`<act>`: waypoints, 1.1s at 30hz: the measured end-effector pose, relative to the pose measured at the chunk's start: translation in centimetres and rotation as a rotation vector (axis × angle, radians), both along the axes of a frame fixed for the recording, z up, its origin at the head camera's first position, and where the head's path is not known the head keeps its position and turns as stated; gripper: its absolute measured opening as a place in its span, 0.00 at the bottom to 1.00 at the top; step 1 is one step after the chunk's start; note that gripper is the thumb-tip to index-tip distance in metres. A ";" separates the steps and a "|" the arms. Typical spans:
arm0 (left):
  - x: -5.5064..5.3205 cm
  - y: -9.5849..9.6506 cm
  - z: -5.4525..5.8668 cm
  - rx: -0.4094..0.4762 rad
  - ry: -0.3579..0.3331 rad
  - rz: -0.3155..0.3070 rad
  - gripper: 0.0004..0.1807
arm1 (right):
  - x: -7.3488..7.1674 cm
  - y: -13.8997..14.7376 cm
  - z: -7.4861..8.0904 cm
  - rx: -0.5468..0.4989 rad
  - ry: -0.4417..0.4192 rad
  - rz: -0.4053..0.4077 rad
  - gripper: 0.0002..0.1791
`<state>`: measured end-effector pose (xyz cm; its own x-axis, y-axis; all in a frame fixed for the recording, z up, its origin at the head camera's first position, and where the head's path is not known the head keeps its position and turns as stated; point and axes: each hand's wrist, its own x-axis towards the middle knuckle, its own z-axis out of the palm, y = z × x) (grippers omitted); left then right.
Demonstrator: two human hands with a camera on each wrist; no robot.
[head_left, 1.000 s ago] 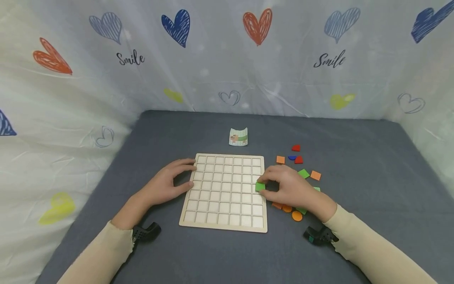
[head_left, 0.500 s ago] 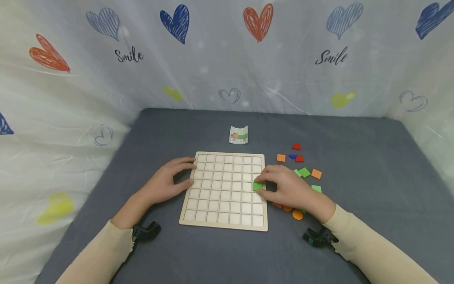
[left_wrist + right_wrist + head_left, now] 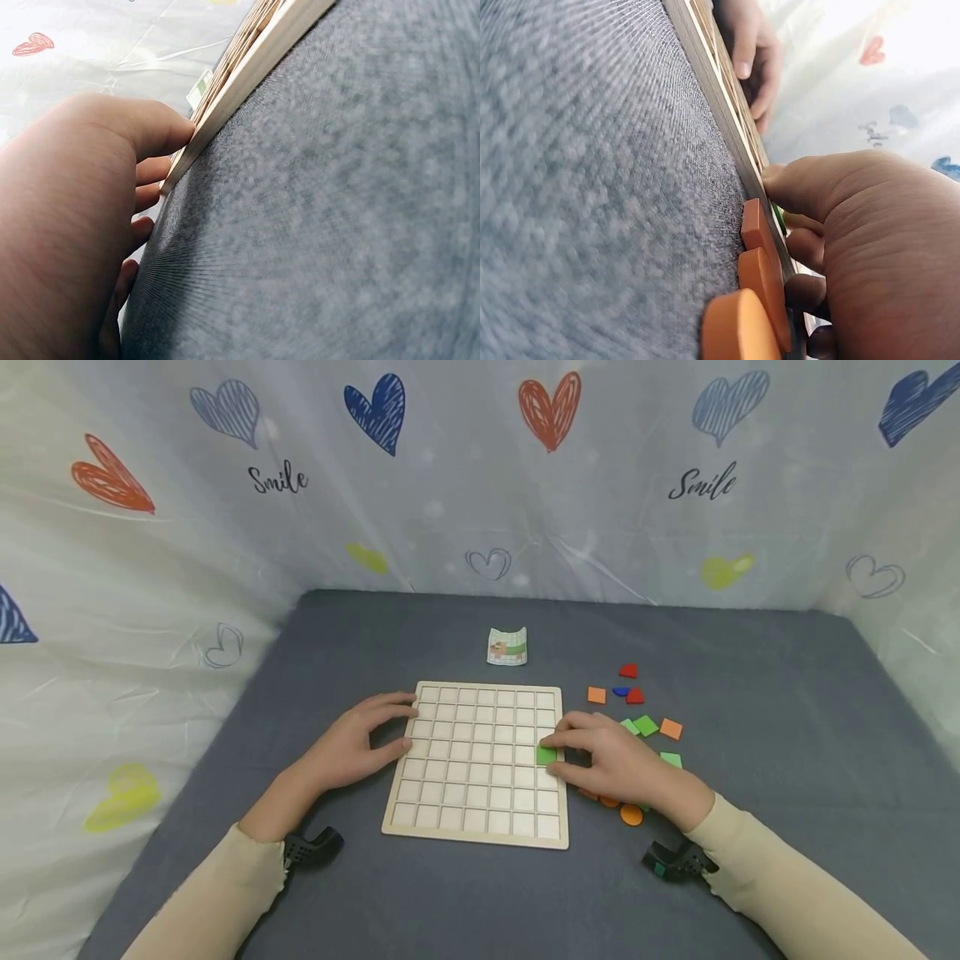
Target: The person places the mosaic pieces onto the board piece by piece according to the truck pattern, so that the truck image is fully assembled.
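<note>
A pale wooden grid board [image 3: 474,842] lies flat on the grey cloth in the head view. My left hand [image 3: 351,739] rests at its left edge, fingers and thumb extended and touching the rim; the left wrist view shows the thumb [image 3: 169,129] right at the board's side. At the right edge, my right hand [image 3: 611,752] pinches a green square tile [image 3: 546,755] between thumb and fingers, over a cell of the rightmost column. From the right wrist, only a sliver of the green tile [image 3: 779,217] shows behind the thumb.
Loose tiles lie right of the board: orange squares [image 3: 671,729], green pieces [image 3: 646,726], red pieces [image 3: 628,671], a blue piece [image 3: 621,692] and orange rounds [image 3: 632,814]. The right hand partly covers some. A small picture card [image 3: 507,647] stands behind the board.
My right hand has shifted slightly left, taking the green tile from over the board's right rim into the rightmost column, where it now lies lower. The left hand stays put.
</note>
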<state>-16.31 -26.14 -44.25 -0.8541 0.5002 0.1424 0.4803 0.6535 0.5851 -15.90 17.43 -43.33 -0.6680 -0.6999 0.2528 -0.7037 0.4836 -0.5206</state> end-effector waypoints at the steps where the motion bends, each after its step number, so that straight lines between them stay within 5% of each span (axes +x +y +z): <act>1: -0.1 0.1 0.0 0.003 -0.001 -0.004 0.27 | 0.0 0.1 0.0 -0.011 -0.001 0.000 0.17; 13: -0.2 -0.3 0.4 -0.021 -0.033 -0.022 0.29 | 0.1 2.7 0.2 -0.139 0.030 -0.094 0.16; 22: -0.4 -0.5 0.0 0.004 -0.045 -0.044 0.28 | 0.6 5.3 0.0 -0.089 0.066 -0.223 0.16; 33: -0.3 -0.5 0.1 0.015 -0.042 -0.056 0.28 | -0.4 9.2 -0.4 -0.051 0.158 -0.277 0.18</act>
<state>-16.58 -26.66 -44.15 -0.8303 0.5453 0.1152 0.4906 0.6172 0.6151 -16.33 26.67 -43.70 -0.7811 -0.4807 0.3985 -0.6229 0.6441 -0.4441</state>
